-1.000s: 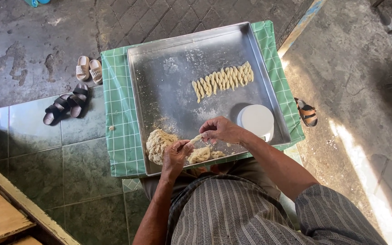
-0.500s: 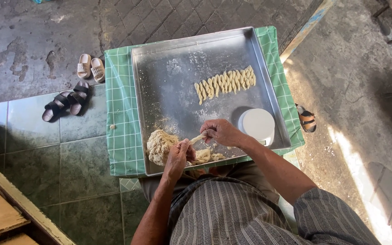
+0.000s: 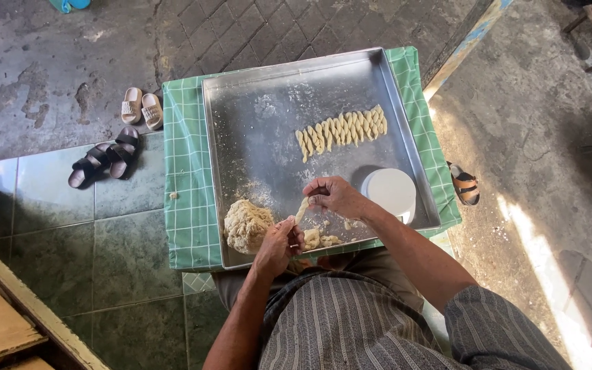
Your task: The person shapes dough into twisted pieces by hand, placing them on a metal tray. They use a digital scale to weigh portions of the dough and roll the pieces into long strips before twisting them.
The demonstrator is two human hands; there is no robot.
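**A strip of dough takes shape between two hands over a floured tray**

Seen from the head camera, a seated person works over a large metal baking tray that rests on a green checked cloth. Both hands grasp one short dough strip, which hangs just above the tray's near edge: the left hand pinches its lower end and the right hand pinches its upper end, fingers closed on it. Whether the strip is being twisted or only pulled cannot be told from this view.

A row of finished twisted dough sticks lies across the middle of the tray, packed side by side. A sizeable lump of raw dough sits at the near left corner, beside the left hand, with small dough scraps by it. Judging by that lump, much shaping remains. A round white container stands near the right wrist.

Beyond the cloth, black sandals and beige sandals lie on the floor.
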